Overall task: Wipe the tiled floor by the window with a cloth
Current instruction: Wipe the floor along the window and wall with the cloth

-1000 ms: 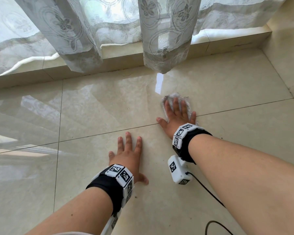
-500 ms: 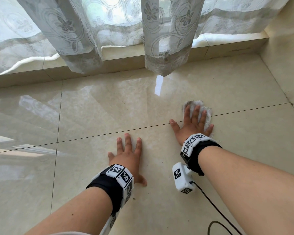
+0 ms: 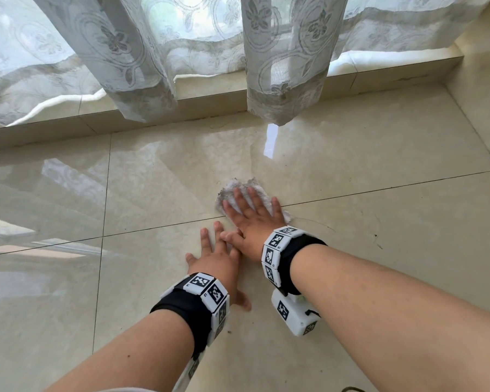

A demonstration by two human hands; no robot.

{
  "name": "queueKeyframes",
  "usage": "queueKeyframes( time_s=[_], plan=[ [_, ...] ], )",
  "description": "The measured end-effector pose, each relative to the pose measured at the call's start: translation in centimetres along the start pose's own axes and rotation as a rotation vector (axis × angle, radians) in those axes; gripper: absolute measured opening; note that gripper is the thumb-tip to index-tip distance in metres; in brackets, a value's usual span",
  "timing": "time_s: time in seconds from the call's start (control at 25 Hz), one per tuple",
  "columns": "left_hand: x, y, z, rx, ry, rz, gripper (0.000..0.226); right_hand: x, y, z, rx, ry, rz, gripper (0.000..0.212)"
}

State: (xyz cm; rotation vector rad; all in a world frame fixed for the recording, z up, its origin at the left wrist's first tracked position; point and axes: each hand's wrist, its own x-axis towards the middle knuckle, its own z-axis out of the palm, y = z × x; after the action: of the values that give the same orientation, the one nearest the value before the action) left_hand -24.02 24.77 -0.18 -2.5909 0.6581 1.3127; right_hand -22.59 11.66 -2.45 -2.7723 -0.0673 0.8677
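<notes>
The cloth (image 3: 234, 190) lies at frame centre, pressed to the tiled floor (image 3: 379, 154) under the flat, spread fingers of the right hand (image 3: 252, 222); the left hand (image 3: 218, 261), flat and holding nothing, braces just lower left.

Your right hand (image 3: 252, 219) lay on the cloth (image 3: 239, 190), left hand (image 3: 217, 260) just beside it on the floor (image 3: 379, 250), curtains (image 3: 280, 66) beyond.

Glossy beige floor tiles (image 3: 379, 154), whitish-grey cloth (image 3: 239, 190), white floral lace curtains (image 3: 289, 52), black-and-white wristbands (image 3: 207, 290).
</notes>
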Motion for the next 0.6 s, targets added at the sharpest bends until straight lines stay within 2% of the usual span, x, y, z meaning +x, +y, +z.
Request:
queueKeyframes(
  time_s=[0.16, 0.6],
  plan=[
    [-0.1, 0.6, 0.9, 0.028, -0.004, 0.031, 0.141, -0.9, 0.8, 0.4, -0.011, 0.015, 0.038, 0.072],
    [-0.5, 1.4, 3.8, 0.005, 0.022, 0.062, 0.149, -2.8, 5.3, 0.9, 0.163, 0.118, 0.388, 0.079]
  ],
)
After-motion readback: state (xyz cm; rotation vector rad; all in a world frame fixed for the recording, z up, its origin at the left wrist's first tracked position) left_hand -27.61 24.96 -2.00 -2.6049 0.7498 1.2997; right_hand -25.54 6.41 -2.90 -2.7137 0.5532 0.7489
